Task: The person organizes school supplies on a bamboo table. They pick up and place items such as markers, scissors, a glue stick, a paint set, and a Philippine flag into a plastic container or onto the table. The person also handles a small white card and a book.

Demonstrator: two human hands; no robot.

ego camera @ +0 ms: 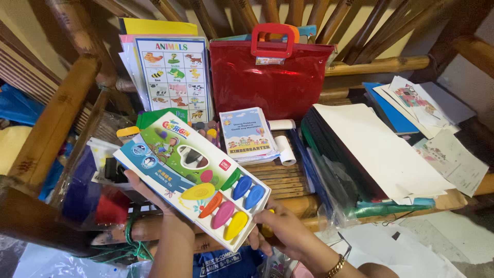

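I hold a flat white and green box of chunky crayons (193, 172) tilted over a bamboo bench. Its lower half shows several teardrop-shaped crayons in yellow, orange, pink and blue. My left hand (154, 198) supports the box from underneath at its left side. My right hand (275, 229) grips the box's lower right corner, and a yellow crayon shows between its fingers. A gold bracelet (335, 266) circles my right wrist.
On the bamboo bench (278, 177) stand a red plastic carry case (270, 77), an animal picture chart (175, 77), a thin children's booklet (248, 135), a white roll (284, 149), and stacked folders and papers (375, 154) at right. Bags and clutter lie at left.
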